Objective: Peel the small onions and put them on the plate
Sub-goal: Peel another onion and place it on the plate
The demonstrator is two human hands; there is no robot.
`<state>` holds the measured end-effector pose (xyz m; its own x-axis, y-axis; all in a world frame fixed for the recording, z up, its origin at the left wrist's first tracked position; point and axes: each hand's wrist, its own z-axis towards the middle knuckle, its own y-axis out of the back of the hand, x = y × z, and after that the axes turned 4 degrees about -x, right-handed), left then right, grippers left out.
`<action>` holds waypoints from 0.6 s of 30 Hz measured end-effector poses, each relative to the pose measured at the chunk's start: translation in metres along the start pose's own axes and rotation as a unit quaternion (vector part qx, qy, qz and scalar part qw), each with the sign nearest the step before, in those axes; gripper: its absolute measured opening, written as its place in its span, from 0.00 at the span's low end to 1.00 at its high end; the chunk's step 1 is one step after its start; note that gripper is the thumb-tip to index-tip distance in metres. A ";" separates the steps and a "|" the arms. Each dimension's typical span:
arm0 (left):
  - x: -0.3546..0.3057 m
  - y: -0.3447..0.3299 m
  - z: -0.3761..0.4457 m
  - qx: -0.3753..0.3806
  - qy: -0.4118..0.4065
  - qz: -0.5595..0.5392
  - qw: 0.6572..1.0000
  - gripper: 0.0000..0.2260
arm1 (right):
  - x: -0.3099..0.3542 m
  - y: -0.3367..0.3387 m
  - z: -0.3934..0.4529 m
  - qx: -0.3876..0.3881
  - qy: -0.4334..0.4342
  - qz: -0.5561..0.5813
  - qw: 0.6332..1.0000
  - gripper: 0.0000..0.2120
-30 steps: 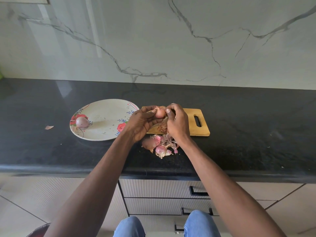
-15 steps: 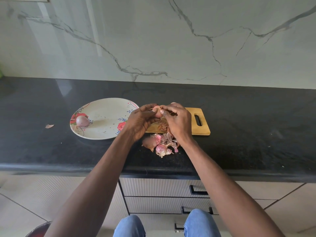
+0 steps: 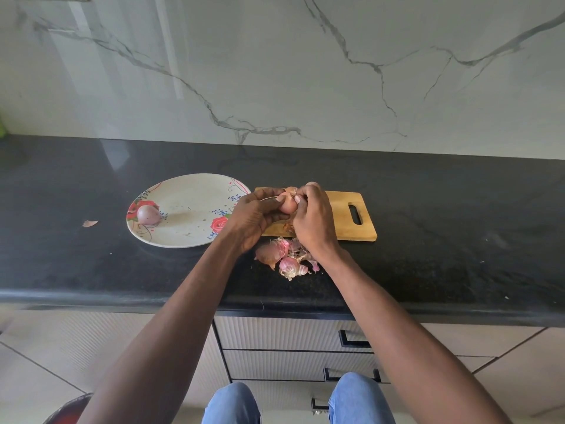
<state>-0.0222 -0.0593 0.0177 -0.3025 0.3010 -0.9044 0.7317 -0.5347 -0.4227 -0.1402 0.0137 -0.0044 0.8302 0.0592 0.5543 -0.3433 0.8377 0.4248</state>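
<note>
Fingers have closed tighter; left hand [image 3: 256,215] and right hand [image 3: 312,218] both pinch onion [image 3: 288,205], mid-frame over board [image 3: 342,218]. Done: one peeled onion [image 3: 147,214] on plate [image 3: 189,237]. Left: this one.

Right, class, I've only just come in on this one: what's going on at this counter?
A person is peeling small onions by hand. Both the left hand and the right hand grip one onion above the wooden cutting board, pulling at its skin. One peeled onion already lies on the flowered plate, to the left of the board. A heap of peels lies on the black counter just in front of the board.
</note>
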 end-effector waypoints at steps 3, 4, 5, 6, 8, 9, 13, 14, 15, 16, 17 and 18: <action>-0.001 0.000 0.001 0.001 0.021 -0.001 1.000 0.06 | 0.002 0.004 0.003 0.028 -0.058 0.045 0.997 0.03; -0.001 0.001 0.001 0.002 0.030 -0.005 1.000 0.07 | 0.002 0.005 0.004 0.035 -0.083 0.062 0.994 0.04; -0.002 0.001 0.001 0.002 0.036 -0.010 0.999 0.07 | 0.003 0.007 0.006 0.041 -0.106 0.076 0.991 0.04; -0.002 0.001 0.001 0.001 0.040 -0.012 0.999 0.07 | 0.003 0.008 0.007 0.044 -0.125 0.088 0.987 0.04; -0.002 0.000 0.000 -0.004 0.041 -0.015 0.999 0.08 | 0.004 0.009 0.009 0.048 -0.153 0.108 0.981 0.04; -0.002 0.000 0.000 -0.007 0.043 -0.017 0.999 0.09 | 0.004 0.010 0.010 0.051 -0.163 0.117 0.978 0.05; -0.003 0.000 0.000 -0.002 0.045 -0.038 0.998 0.11 | 0.005 0.012 0.011 0.053 -0.178 0.126 0.974 0.05; -0.003 0.000 0.000 0.002 0.041 -0.039 0.998 0.12 | 0.004 0.012 0.011 0.053 -0.177 0.126 0.975 0.06; -0.004 0.000 -0.001 0.009 0.036 -0.036 0.999 0.13 | 0.004 0.011 0.010 0.054 -0.175 0.125 0.975 0.06; -0.004 -0.001 -0.002 0.015 0.032 -0.034 0.999 0.13 | 0.005 0.011 0.010 0.057 -0.173 0.124 0.975 0.06; -0.004 -0.002 -0.003 0.015 0.030 -0.037 0.999 0.13 | 0.005 0.011 0.010 0.059 -0.173 0.122 0.975 0.05; -0.004 -0.002 -0.003 0.009 0.031 -0.041 0.999 0.13 | 0.005 0.011 0.010 0.059 -0.174 0.120 0.975 0.05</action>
<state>-0.0203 -0.0572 0.0220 -0.3226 0.3924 -0.8613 0.6945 -0.5201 -0.4971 -0.1437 0.0178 0.0101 0.5264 0.0408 0.8492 -0.5756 0.7522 0.3207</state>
